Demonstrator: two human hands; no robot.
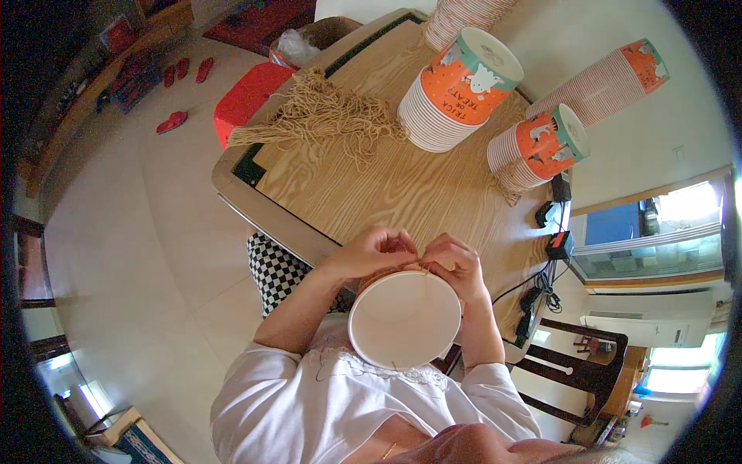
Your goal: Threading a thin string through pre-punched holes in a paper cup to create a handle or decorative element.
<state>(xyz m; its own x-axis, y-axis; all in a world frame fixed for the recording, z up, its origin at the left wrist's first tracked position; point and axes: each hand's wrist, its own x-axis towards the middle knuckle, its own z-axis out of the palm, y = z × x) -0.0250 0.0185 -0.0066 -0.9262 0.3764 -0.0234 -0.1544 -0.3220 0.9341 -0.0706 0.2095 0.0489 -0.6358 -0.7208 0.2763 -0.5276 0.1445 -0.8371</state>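
A paper bucket [403,321] rests against my front, its white inside turned up toward me and its orange outer side barely showing past the far rim. At that rim, my left hand [379,253] is closed, thumb and fingertips pinched together. My right hand [456,263] pinches right beside it, and the fingertips of both nearly meet. Between them a thin brown strand of twine shows in small part; the fingers hide most of it. A loose pile of tan twine [332,116] lies on the far left of the table [371,193].
Several stacks of orange and green printed paper buckets [464,89] stand upside down at the back, with a smaller stack [537,147] to their right. Black cables and adapters [558,245] lie along the right edge. A red stool [251,97] and a dark chair [576,367] flank the table.
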